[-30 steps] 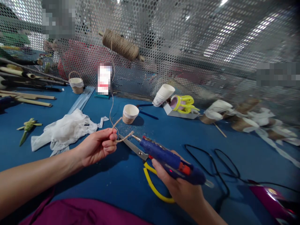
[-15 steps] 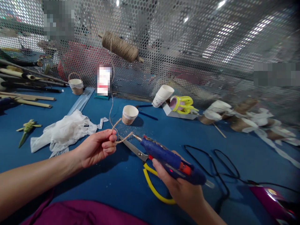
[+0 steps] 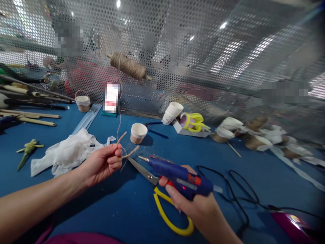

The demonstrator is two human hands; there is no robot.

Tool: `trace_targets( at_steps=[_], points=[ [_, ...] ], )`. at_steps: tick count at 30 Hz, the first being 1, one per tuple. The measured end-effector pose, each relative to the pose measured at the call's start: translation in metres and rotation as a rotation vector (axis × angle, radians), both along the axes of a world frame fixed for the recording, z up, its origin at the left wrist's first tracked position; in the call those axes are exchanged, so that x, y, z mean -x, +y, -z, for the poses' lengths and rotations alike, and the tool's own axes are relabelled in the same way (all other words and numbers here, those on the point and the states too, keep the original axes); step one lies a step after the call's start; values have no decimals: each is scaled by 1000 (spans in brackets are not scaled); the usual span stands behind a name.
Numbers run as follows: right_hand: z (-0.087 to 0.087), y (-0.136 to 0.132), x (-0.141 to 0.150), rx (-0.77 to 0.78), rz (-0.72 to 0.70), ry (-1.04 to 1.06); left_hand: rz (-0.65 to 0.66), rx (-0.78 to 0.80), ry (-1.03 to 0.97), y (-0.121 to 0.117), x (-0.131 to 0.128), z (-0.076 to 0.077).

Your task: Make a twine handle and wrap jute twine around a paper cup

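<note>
Left hand [image 3: 108,163], grip pinched on brown fibre twine [image 3: 133,150], tips unattached; right hand [image 3: 198,210], grip closed round blue glue gun [image 3: 170,170]; brown-wrapped white cup [image 3: 137,137] handleless.

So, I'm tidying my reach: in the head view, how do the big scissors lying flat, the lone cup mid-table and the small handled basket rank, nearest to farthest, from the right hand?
From the right hand:
1. Big scissors, immediately left.
2. Lone cup, farther back, left.
3. Handled basket, far back left.

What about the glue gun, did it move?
Yes. Compared with the scissors, the back end of the glue gun swung up and left in the picture.
</note>
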State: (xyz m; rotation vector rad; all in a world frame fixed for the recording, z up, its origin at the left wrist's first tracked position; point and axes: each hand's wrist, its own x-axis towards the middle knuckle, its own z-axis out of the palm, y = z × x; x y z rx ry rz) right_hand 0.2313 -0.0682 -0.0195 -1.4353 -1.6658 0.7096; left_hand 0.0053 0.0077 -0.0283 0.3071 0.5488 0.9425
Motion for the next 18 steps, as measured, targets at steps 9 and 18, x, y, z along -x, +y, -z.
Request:
trace_targets(
  at_steps=[9, 18],
  points=[
    [-19, 17, -23, 382, 113, 232, -38, -128, 44, 15, -1, -14],
    [3, 58, -51, 303, 233, 29, -141, -344, 117, 34, -5, -31]
  ],
)
